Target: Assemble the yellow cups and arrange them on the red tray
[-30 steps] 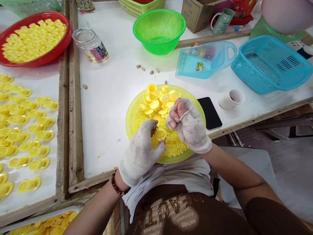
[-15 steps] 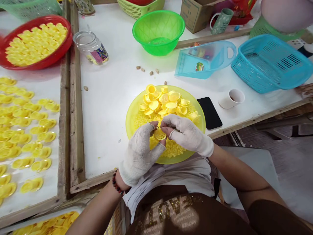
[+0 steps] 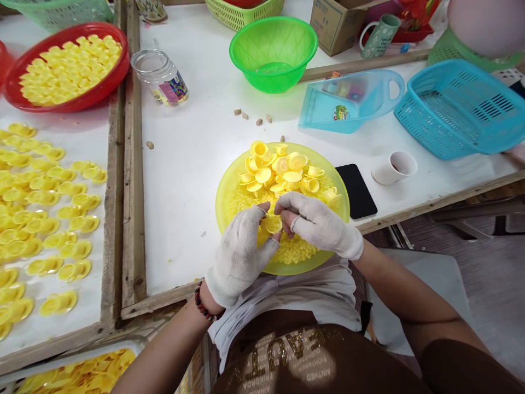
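My left hand (image 3: 244,249), in a white glove with bare fingertips, pinches a small yellow toy cup (image 3: 273,224) between thumb and fingers, its open top facing me. Close at its right side is my right hand (image 3: 315,221), gloved alike, with fingers curled together; whatever they hold is hidden. Both hands are above a yellow basin (image 3: 225,180) on my lap at the table edge. Small yellow pellet-like pieces (image 3: 297,250) fill the basin, and a heap of yellow toy cups and saucers (image 3: 283,168) lies at its far side.
Behind the basin stand a green bowl (image 3: 273,74), a clear blue scoop (image 3: 324,117) and a blue basket (image 3: 447,123). A black phone (image 3: 356,191) and paper cup (image 3: 389,171) lie right. Leftward are a plastic jar (image 3: 158,82), a wooden divider (image 3: 133,219) and a red basin (image 3: 90,101).
The view has shifted slightly, so everything sits a little further right. The cup's opening is more plainly visible, and my right fingertips have drawn slightly away from it.
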Available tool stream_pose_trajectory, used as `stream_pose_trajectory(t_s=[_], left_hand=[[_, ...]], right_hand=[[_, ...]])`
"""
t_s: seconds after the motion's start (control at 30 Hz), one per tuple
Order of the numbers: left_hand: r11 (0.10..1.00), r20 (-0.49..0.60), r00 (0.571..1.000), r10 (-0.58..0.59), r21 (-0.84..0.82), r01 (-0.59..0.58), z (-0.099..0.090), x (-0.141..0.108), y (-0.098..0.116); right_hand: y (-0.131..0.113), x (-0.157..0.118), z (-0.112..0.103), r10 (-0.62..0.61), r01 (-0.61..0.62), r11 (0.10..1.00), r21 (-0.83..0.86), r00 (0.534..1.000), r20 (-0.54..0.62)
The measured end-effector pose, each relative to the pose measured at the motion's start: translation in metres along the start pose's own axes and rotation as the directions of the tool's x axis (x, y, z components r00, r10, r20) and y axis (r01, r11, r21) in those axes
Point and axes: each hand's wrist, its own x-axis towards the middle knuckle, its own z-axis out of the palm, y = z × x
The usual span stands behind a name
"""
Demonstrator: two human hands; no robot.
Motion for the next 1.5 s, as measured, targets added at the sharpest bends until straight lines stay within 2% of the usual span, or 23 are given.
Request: stream_pose_trajectory(t_s=[0.07,0.17,0.27,0.47,0.6,0.7,0.8,0.9,0.97,1.03,1.07,1.13,1.2,1.3,1.4,1.5], left_hand=[[0.997,0.022,0.997,-0.072,-0.025,0.073,-0.003,-0.003,-0.003],[0.988,0.04,0.99,-0.138,-0.061,0.14,-0.007,-0.005,-0.005],[0.986,0.031,0.989,-0.142,-0.088,0.144,-0.007,-0.003,-0.005],[0.999,-0.011,0.999,-0.05,-0.019,0.05,-0.002,-0.005,0.006],[0.991,0.017,0.996,-0.086,-0.099,0.088,-0.003,-0.01,0.007],[0.984,-0.029,0.993,-0.118,-0.139,0.113,-0.015,-0.011,-0.003],[0.978,-0.15,0.967,-0.205,-0.081,0.194,-0.043,-0.016,-0.026],[0.906,-0.307,0.881,-0.359,0.111,0.408,-0.086,-0.031,-0.065],[0.774,-0.424,0.794,-0.435,0.274,0.571,-0.118,-0.047,-0.097],[0.594,-0.501,0.68,-0.534,0.351,0.724,-0.146,-0.067,-0.129],[0.519,-0.5,0.636,-0.587,0.371,0.77,-0.157,-0.077,-0.145],[0.438,-0.427,0.596,-0.681,0.415,0.798,-0.172,-0.096,-0.173],[0.429,-0.329,0.603,-0.726,0.468,0.772,-0.176,-0.108,-0.197],[0.453,-0.236,0.661,-0.712,0.565,0.69,-0.17,-0.114,-0.221],[0.473,-0.208,0.719,-0.664,0.628,0.618,-0.165,-0.112,-0.234],[0.461,-0.17,0.721,-0.672,0.665,0.587,-0.166,-0.111,-0.238]], right_hand=[[0.003,-0.003,-0.006,-0.028,0.025,0.999,-0.048,0.998,-0.053],[0.005,-0.005,-0.011,-0.148,0.088,0.944,-0.317,0.974,-0.17],[-0.002,-0.004,-0.007,-0.228,0.123,0.873,-0.472,0.959,-0.171],[-0.013,-0.007,0.005,-0.043,0.014,0.938,-0.345,0.996,-0.076],[0.0,-0.012,-0.001,0.038,-0.048,0.972,-0.228,0.998,-0.046],[0.013,-0.013,-0.008,0.018,-0.042,0.935,-0.352,0.997,-0.071],[0.017,-0.015,-0.012,-0.141,0.056,0.813,-0.58,0.985,-0.103],[0.015,-0.017,-0.015,-0.256,0.131,0.719,-0.683,0.963,-0.084],[0.013,-0.019,-0.017,-0.29,0.156,0.699,-0.698,0.954,-0.078],[0.013,-0.02,-0.017,-0.301,0.172,0.697,-0.696,0.951,-0.066],[0.013,-0.02,-0.016,-0.301,0.178,0.699,-0.693,0.952,-0.06],[0.013,-0.019,-0.011,-0.3,0.193,0.699,-0.689,0.953,-0.037],[0.012,-0.018,-0.005,-0.315,0.24,0.685,-0.688,0.949,0.016],[0.009,-0.017,0.006,-0.303,0.334,0.615,-0.714,0.936,0.177],[0.007,-0.017,0.014,-0.207,0.372,0.511,-0.775,0.928,0.309],[0.009,-0.017,0.02,-0.162,0.401,0.438,-0.805,0.915,0.368]])
